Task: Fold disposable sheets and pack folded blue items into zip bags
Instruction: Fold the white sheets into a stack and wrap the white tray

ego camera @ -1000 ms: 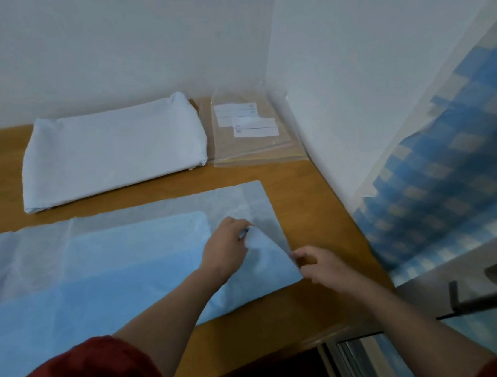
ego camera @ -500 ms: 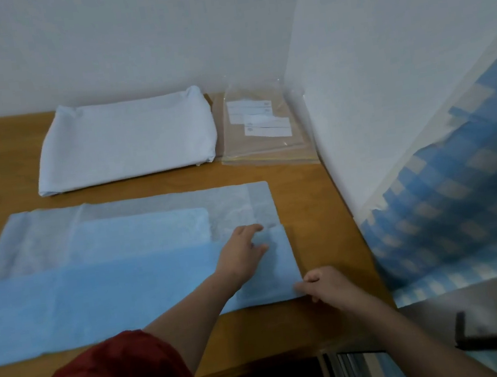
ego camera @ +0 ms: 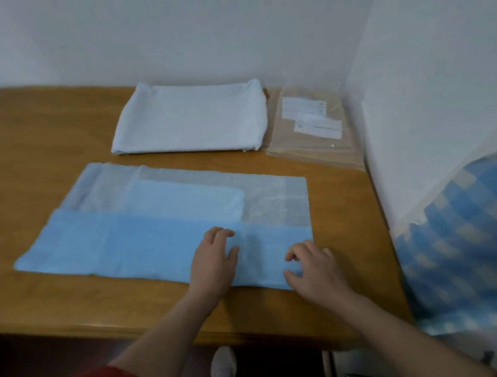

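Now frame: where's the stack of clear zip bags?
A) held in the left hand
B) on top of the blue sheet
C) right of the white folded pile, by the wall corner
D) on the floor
C: the zip bags lie flat just right of the white folded pile, against the wall, while the left hand and right hand both rest on the blue sheet.

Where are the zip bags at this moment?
In the head view, the zip bags lie at the wooden table's far right corner, against the wall, just right of the folded white sheets.
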